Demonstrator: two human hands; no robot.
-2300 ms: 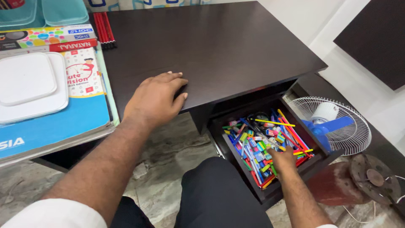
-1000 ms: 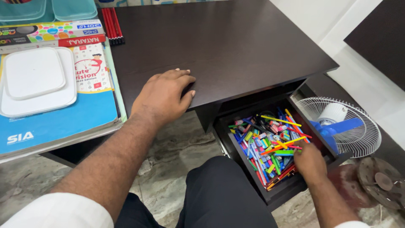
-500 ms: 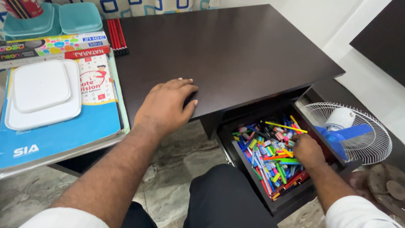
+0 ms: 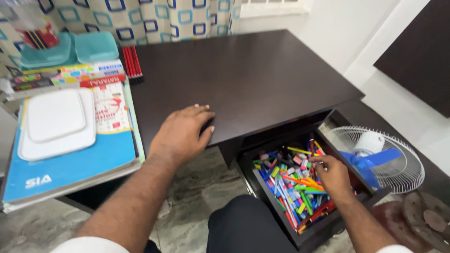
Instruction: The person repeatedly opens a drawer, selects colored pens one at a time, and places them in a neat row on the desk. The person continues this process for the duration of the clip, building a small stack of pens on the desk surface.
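My left hand (image 4: pixel 183 133) lies flat, palm down, on the front edge of a dark brown desk (image 4: pixel 253 70) and holds nothing. Below the desk on the right, a drawer (image 4: pixel 304 238) is pulled out, filled with a pile of colourful pens and markers (image 4: pixel 283 182). My right hand (image 4: pixel 333 177) reaches into the drawer, fingers bent down onto the pens near its back right corner. The fingertips touch the pile; whether they grip a pen is hidden.
On the desk's left lie a blue folder (image 4: pixel 70 171) with a white tray (image 4: pixel 56 122) and a booklet on it, colourful boxes (image 4: pixel 70 74), red pencils (image 4: pixel 132 61) and teal containers (image 4: pixel 96 47). A white floor fan with blue blades (image 4: pixel 375 157) stands right of the drawer.
My right hand has moved over the pens from the drawer's front right toward its back. My left hand has stayed on the desk edge.
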